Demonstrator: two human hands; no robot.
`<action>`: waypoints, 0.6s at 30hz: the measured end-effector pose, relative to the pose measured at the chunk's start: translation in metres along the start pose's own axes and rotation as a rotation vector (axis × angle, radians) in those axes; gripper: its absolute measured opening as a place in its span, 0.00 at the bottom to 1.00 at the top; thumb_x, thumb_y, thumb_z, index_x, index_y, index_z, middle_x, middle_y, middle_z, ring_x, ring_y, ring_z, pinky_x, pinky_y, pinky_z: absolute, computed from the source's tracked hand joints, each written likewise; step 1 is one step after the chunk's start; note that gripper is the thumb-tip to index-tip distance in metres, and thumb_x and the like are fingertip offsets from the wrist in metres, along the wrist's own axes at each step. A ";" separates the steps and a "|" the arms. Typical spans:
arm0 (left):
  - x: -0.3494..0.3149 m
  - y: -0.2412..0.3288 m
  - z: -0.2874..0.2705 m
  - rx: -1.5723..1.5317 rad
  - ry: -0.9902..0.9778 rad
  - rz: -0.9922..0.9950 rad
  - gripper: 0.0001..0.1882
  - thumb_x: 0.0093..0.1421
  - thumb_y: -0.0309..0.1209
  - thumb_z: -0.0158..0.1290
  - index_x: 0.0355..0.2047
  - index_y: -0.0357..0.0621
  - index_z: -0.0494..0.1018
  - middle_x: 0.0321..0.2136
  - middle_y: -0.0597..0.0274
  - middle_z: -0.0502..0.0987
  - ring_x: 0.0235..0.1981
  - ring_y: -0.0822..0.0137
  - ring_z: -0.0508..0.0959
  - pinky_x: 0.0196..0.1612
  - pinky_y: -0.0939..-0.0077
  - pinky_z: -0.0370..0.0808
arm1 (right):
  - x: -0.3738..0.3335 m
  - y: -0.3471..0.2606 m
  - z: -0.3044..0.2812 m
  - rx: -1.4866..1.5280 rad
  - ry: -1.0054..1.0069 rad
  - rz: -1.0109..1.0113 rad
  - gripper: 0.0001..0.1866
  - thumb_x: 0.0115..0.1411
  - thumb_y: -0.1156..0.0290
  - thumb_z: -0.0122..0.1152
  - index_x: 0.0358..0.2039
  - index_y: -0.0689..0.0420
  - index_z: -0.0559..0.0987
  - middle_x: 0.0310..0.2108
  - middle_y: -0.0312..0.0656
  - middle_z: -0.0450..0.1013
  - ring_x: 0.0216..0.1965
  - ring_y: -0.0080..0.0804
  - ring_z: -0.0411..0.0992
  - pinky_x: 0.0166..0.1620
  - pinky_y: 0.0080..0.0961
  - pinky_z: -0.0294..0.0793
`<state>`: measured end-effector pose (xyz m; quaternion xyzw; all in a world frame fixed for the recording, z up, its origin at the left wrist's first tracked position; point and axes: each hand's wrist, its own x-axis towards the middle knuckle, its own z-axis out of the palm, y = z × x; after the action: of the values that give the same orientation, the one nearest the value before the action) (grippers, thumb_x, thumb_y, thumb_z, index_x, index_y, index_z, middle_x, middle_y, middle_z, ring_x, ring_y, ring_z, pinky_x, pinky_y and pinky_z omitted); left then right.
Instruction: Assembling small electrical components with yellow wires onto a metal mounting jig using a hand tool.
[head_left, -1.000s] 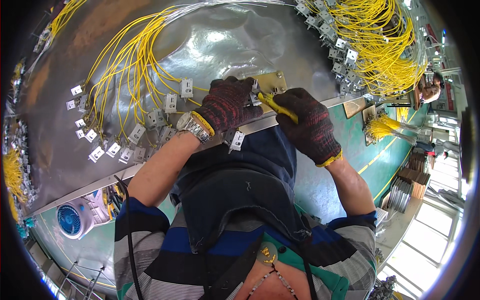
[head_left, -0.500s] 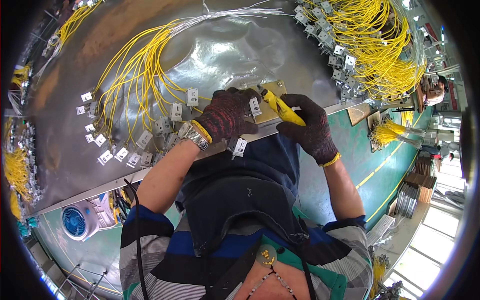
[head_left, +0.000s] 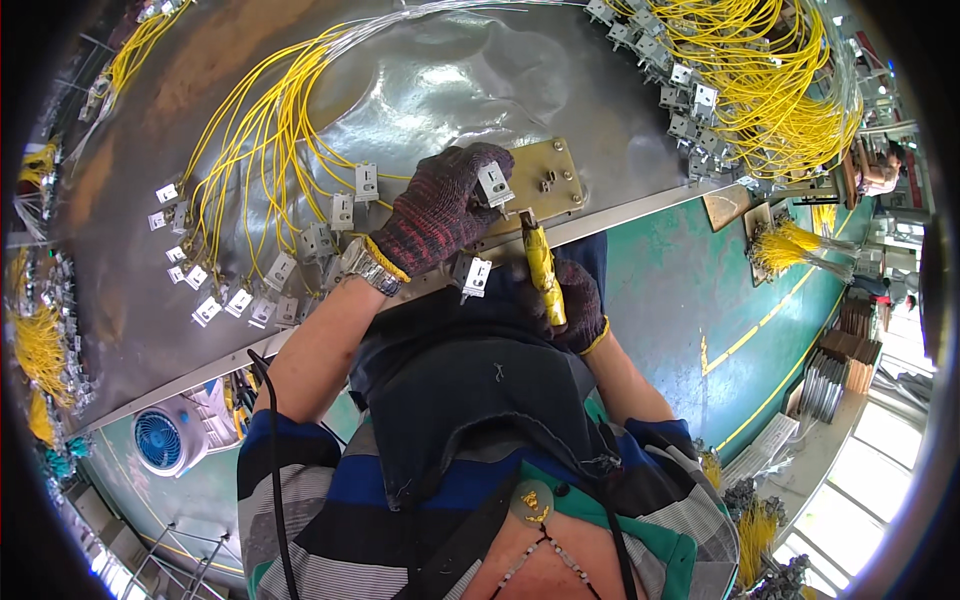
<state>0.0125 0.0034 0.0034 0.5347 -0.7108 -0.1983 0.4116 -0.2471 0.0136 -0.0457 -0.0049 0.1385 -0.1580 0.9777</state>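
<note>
Metal-topped bench (head_left: 420, 80) carries everything: fans of yellow wires (head_left: 255, 130) ending in small white connector blocks (head_left: 280, 270), laid out in rows along the near edge so each lead stays separate and reachable. A tangled second bundle (head_left: 770, 90) sits far right, well apart.

Brass-coloured fixture plate (head_left: 545, 180) lies flat at the bench edge, likely as a work base for one connector at a time.

Left hand (head_left: 440, 210), gloved, is clamped on a white connector (head_left: 494, 185), pressing it onto the plate's left end. A second connector (head_left: 474, 274) hangs just below the wrist.

Right hand (head_left: 565, 305), gloved, is wrapped tight around a yellow-handled tool (head_left: 541, 265), tip up, just below and right of the held connector. Tip near it, contact not discernible.
</note>
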 end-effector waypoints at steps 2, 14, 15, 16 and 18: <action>-0.001 0.000 0.000 -0.009 0.022 0.024 0.26 0.47 0.21 0.66 0.48 0.43 0.74 0.45 0.53 0.80 0.47 0.50 0.80 0.50 0.61 0.78 | 0.006 0.003 0.004 0.072 -0.035 0.033 0.27 0.65 0.60 0.56 0.56 0.68 0.69 0.33 0.52 0.77 0.25 0.36 0.78 0.27 0.22 0.80; -0.002 0.009 0.000 0.239 -0.007 -0.040 0.27 0.47 0.25 0.65 0.49 0.45 0.72 0.43 0.53 0.80 0.48 0.49 0.79 0.49 0.56 0.76 | -0.012 -0.002 0.034 -0.515 0.144 -0.169 0.27 0.61 0.50 0.66 0.49 0.61 0.75 0.32 0.41 0.75 0.32 0.26 0.75 0.30 0.19 0.76; -0.001 0.009 0.002 0.272 -0.025 -0.062 0.27 0.47 0.26 0.65 0.49 0.45 0.72 0.42 0.53 0.80 0.46 0.49 0.80 0.48 0.55 0.76 | -0.014 -0.006 0.042 -0.681 0.217 -0.194 0.26 0.60 0.53 0.67 0.49 0.60 0.75 0.32 0.41 0.75 0.31 0.27 0.76 0.31 0.22 0.76; 0.001 0.010 0.005 0.279 -0.047 -0.120 0.26 0.48 0.26 0.65 0.49 0.46 0.72 0.40 0.52 0.81 0.44 0.48 0.80 0.47 0.54 0.76 | -0.017 -0.012 0.047 -0.846 0.291 -0.218 0.25 0.59 0.56 0.69 0.49 0.60 0.75 0.33 0.41 0.75 0.31 0.28 0.76 0.32 0.24 0.77; 0.009 0.017 0.004 0.317 -0.086 -0.230 0.25 0.48 0.28 0.66 0.48 0.46 0.72 0.36 0.52 0.82 0.41 0.48 0.82 0.44 0.53 0.77 | -0.018 -0.022 0.050 -1.314 0.385 -0.381 0.22 0.58 0.62 0.70 0.48 0.60 0.77 0.32 0.41 0.75 0.30 0.30 0.76 0.34 0.28 0.77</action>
<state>-0.0022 0.0008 0.0166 0.6615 -0.6843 -0.1525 0.2662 -0.2567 -0.0030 0.0082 -0.5896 0.3722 -0.2082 0.6859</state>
